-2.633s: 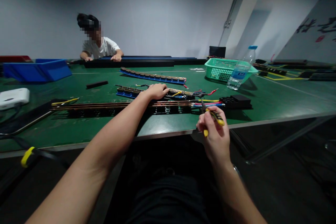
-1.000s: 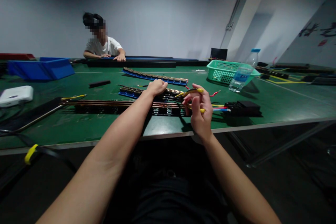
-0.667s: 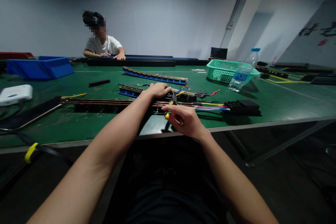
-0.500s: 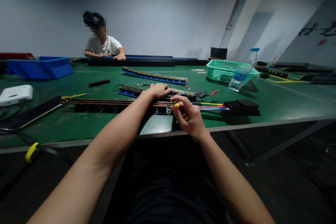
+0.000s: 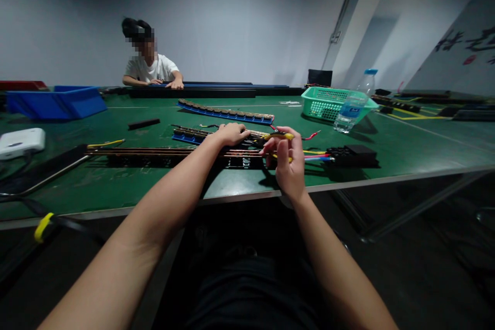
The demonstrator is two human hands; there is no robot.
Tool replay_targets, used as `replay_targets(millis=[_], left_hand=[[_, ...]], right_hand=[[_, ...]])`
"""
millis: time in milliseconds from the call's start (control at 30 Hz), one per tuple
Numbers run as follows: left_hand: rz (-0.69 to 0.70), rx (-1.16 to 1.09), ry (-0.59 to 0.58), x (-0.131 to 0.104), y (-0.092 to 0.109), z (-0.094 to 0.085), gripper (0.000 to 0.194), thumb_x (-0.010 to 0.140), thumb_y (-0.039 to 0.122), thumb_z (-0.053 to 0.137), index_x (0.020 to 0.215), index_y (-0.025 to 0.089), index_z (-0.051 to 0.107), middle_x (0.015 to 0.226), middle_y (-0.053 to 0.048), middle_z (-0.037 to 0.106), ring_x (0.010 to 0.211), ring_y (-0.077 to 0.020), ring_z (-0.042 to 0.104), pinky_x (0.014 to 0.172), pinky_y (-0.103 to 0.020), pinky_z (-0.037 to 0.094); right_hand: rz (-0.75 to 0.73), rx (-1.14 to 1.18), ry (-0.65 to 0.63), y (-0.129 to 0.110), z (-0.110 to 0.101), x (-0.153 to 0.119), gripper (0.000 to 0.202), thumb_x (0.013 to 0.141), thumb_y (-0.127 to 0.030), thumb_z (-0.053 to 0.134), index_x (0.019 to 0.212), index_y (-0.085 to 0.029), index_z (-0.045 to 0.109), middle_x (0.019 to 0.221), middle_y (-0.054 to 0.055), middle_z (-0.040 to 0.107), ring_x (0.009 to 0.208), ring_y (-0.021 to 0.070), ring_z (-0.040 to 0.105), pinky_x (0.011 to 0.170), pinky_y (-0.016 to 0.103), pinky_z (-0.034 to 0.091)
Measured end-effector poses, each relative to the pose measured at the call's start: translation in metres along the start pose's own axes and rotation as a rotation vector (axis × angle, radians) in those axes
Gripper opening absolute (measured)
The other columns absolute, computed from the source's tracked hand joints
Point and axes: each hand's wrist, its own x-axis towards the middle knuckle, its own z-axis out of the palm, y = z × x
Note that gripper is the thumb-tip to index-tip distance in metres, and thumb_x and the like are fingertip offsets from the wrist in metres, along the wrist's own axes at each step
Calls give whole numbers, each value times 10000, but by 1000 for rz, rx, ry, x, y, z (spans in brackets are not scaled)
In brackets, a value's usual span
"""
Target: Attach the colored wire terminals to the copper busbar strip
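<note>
My right hand (image 5: 291, 167) is closed around pliers (image 5: 281, 136) with yellow-and-black handles; their jaws point left, over the strips, and the tips are hard to make out. The pliers' handles are spread apart. My left hand (image 5: 232, 134) lies palm down across a blue-backed strip (image 5: 186, 135), fingers stretched to the right, and hides part of it. Nearer me runs a long black rail (image 5: 162, 159) with copper-coloured bars along its top, passing beneath my left forearm. Red, blue and yellow wires lead from its right end to a black block (image 5: 351, 155).
Another blue-backed strip (image 5: 226, 112) lies farther back on the green table (image 5: 410, 147). A green basket (image 5: 323, 105) and water bottle (image 5: 351, 108) stand right, a blue bin (image 5: 58, 103) and white box (image 5: 22, 143) left. Across the table, a person (image 5: 152, 67) leans over long bars.
My right hand has shifted slightly right and turned, bringing the pliers into clearer view with their handles spread. My left hand stays on the strip. The view has moved slightly.
</note>
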Motion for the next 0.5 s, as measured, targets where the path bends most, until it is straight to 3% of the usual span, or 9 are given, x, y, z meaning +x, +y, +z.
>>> replay_targets(millis=[133, 333, 500], left_hand=[[14, 13, 3, 0, -1, 1, 526, 1023, 538, 304, 1308, 223, 615, 1345, -106, 639, 1227, -312, 580, 1017, -431, 427], [7, 9, -3, -1, 1, -1, 503, 1029, 533, 305, 1285, 237, 621, 1344, -96, 641, 1228, -299, 581, 1027, -426, 419], [14, 0, 0, 0, 1, 0, 500, 1023, 540, 317, 1269, 235, 629, 1329, -100, 648, 1216, -312, 587, 1025, -451, 420]], right_hand=[[21, -21, -57, 5, -1, 3, 380, 956, -539, 513, 1209, -259, 474, 837, -10, 618, 666, 116, 607, 512, 227, 433], [14, -5, 78, 1, -2, 3, 361, 986, -532, 446, 1225, -261, 455, 885, 0, 633, 629, 104, 600, 492, 224, 398], [-9, -44, -94, 7, -5, 5, 450, 958, -558, 497, 1294, -263, 450, 1027, 44, 662, 681, 118, 631, 542, 248, 448]])
